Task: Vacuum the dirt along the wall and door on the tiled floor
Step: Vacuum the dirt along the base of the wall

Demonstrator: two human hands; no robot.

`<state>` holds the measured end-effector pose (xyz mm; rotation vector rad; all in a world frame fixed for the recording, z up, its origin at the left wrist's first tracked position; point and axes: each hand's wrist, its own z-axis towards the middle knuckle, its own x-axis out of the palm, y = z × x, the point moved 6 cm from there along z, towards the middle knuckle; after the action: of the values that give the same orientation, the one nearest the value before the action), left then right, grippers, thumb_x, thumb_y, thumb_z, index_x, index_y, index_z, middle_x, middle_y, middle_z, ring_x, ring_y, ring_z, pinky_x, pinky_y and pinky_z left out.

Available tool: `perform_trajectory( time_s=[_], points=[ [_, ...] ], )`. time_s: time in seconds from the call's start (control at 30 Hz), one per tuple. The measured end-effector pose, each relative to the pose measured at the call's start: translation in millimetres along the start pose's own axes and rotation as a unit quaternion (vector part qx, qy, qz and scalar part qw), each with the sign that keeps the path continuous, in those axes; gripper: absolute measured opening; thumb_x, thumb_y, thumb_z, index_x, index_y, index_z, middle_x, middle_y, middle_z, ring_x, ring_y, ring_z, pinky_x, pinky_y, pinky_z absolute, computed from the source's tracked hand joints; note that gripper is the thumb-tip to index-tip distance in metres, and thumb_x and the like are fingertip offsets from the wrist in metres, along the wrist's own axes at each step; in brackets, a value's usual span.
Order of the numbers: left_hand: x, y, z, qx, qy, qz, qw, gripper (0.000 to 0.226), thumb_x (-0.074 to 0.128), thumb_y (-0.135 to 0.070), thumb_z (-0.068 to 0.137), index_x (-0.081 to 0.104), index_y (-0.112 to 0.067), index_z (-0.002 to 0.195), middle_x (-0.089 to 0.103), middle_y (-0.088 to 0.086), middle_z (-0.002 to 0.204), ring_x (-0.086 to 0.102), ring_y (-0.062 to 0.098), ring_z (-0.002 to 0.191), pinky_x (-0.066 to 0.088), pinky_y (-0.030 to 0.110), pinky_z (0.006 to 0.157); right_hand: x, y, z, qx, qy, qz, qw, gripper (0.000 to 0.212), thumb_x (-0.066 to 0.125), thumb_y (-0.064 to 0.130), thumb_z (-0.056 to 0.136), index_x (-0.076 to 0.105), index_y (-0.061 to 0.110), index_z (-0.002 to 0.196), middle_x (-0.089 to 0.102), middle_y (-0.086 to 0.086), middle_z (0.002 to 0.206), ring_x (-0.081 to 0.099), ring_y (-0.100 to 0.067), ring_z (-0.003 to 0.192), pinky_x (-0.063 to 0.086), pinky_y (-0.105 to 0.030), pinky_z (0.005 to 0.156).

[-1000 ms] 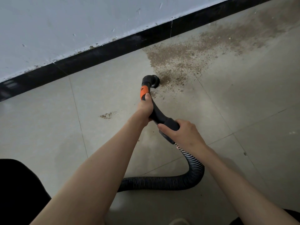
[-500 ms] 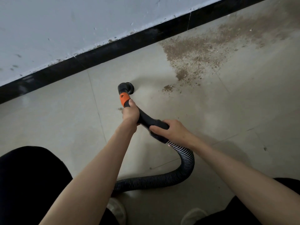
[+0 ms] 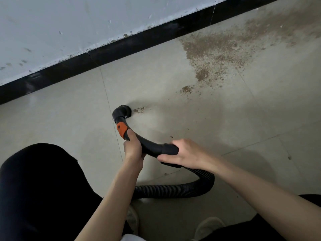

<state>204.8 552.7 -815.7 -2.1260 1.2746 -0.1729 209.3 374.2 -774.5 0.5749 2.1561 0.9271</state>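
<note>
One hose (image 3: 173,190), one nozzle (image 3: 122,112), two hands, two shoes; the left hand (image 3: 132,147) has its grip wrapped round the black curved tube (image 3: 149,144) just below the orange collar (image 3: 121,129); the right hand (image 3: 186,153) has its grip round the thicker cuff (image 3: 169,149) where the ribbed hose joins, thumb under, fingers over; the hose loops down and back to the left between the arms; the nozzle is black, its round mouth against the floor (image 3: 191,122) beside a tile joint, a small crumb of dirt (image 3: 139,110) just to its right; the main dirt patch (image 3: 218,49) is brown and grainy, spread along the black skirting (image 3: 139,41) at the upper right, with two smaller clumps trailing toward the nozzle; the wall (image 3: 69,26) is pale grey and chipped; the shoes (image 3: 207,226) are pale, at the bottom edge.
</note>
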Motion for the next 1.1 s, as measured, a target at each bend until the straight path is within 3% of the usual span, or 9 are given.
perform_trajectory(
  time_s=[0.1,0.23,0.4,0.57,0.7,0.87,1.0,1.1],
  points=[
    [7.2,2.1,-7.6,0.001,0.011,0.007,1.000,0.062,0.033,-0.047,0.098,0.030,-0.004,0.141,0.048,0.012,0.134,0.050,0.023,0.114,0.044,0.033,0.076,-4.2,-5.4,-9.0,0.017,-0.017,0.016,1.000,0.054,0.060,0.077,0.060,0.055,0.025,0.069,0.055,0.012,0.061,0.052,0.008,0.051,0.035,-0.010,0.045],
    [17.8,4.9,-18.0,0.002,0.022,0.035,0.999,0.063,0.032,-0.047,0.098,0.031,-0.001,0.141,0.050,0.015,0.132,0.052,0.028,0.118,0.046,0.035,0.078,-8.7,-13.7,-20.4,0.031,-0.040,0.035,0.998,0.059,0.054,0.081,0.051,0.056,0.025,0.068,0.054,0.013,0.057,0.052,0.005,0.052,0.036,-0.011,0.046],
    [31.3,9.6,-31.9,0.005,0.038,0.049,0.998,0.061,0.032,-0.045,0.099,0.032,-0.001,0.140,0.051,0.016,0.130,0.053,0.029,0.116,0.048,0.036,0.081,-13.1,-25.3,-34.9,0.040,-0.036,0.036,0.998,0.051,0.065,0.072,0.065,0.059,0.022,0.073,0.058,0.011,0.062,0.052,0.000,0.051,0.036,-0.017,0.050],
    [42.6,23.4,-47.5,-0.003,0.052,0.065,0.997,0.058,0.031,-0.044,0.099,0.035,0.000,0.137,0.055,0.018,0.125,0.056,0.030,0.111,0.049,0.038,0.085,-7.8,-38.8,-48.2,0.073,0.053,0.061,0.994,0.046,0.069,0.063,0.077,0.065,0.017,0.082,0.063,0.009,0.067,0.059,-0.004,0.057,0.044,-0.023,0.058],
    [52.6,34.9,-60.2,-0.019,0.076,0.048,0.996,0.049,0.030,-0.040,0.100,0.039,-0.001,0.127,0.058,0.018,0.108,0.059,0.034,0.102,0.051,0.042,0.085,-3.2,-47.1,-48.6,0.090,0.067,0.053,0.992,0.041,0.058,0.061,0.088,0.063,0.021,0.082,0.063,0.008,0.072,0.061,-0.009,0.065,0.044,-0.024,0.061],
    [63.2,37.3,-68.9,-0.045,0.107,0.027,0.993,0.037,0.036,-0.039,0.100,0.044,-0.005,0.111,0.058,0.013,0.083,0.058,0.022,0.072,0.048,0.033,0.062,3.3,-43.6,-51.4,0.077,0.089,0.097,0.988,0.029,0.055,0.053,0.094,0.056,0.031,0.076,0.061,0.013,0.066,0.058,0.007,0.053,0.040,-0.008,0.049],
    [62.5,28.4,-62.9,0.002,0.140,0.080,0.987,0.042,0.047,-0.042,0.095,0.050,-0.002,0.106,0.059,0.009,0.089,0.060,0.019,0.078,0.049,0.028,0.063,-2.2,-46.1,-54.8,0.103,0.155,0.115,0.976,0.029,0.057,0.051,0.094,0.064,0.027,0.080,0.065,0.011,0.074,0.063,-0.001,0.067,0.046,-0.018,0.065],
    [57.8,33.8,-61.9,0.021,0.191,0.137,0.972,0.054,0.047,-0.057,0.090,0.055,-0.005,0.104,0.062,0.007,0.097,0.062,0.019,0.089,0.050,0.026,0.066,5.2,-46.6,-61.7,0.138,0.236,0.121,0.954,0.035,0.057,0.044,0.095,0.068,0.011,0.103,0.072,-0.008,0.099,0.067,-0.015,0.083,0.053,-0.028,0.078]
  ],
)
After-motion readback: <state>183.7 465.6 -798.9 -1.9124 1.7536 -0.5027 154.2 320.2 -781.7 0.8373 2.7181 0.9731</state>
